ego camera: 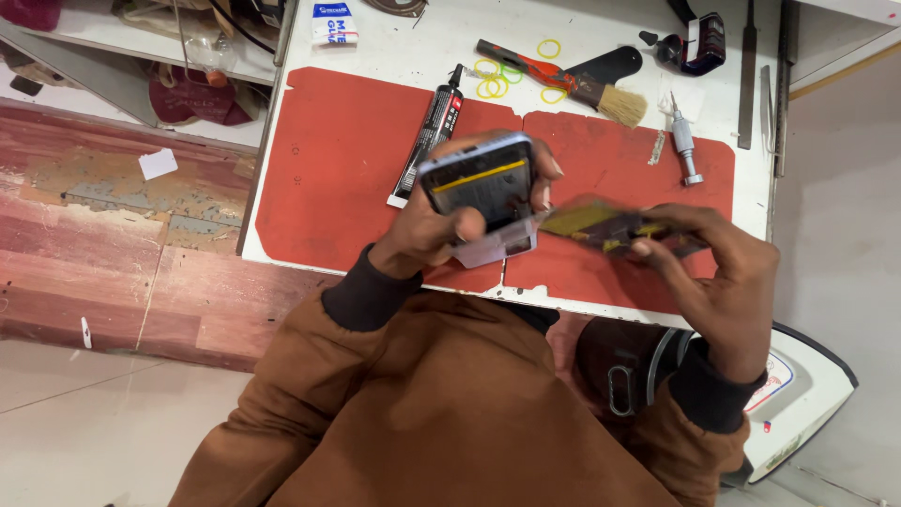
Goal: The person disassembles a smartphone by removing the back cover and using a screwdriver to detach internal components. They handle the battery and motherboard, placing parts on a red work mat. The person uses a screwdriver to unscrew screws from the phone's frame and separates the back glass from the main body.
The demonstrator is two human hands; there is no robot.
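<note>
My left hand [434,230] grips an opened phone [481,188] above the red mat [338,160], its inside with a yellow strip facing up. My right hand [718,272] holds a thin dark and yellowish part [601,223], blurred, just right of the phone and touching its edge. Both sleeves are brown with dark cuffs.
On the white table [601,28] lie a black glue tube [430,136], a brush with a red handle [563,80], yellow rubber bands [490,86], a small metal screwdriver [683,143], a black tool [699,47] and long metal files [747,70]. A floor and shelves are at the left.
</note>
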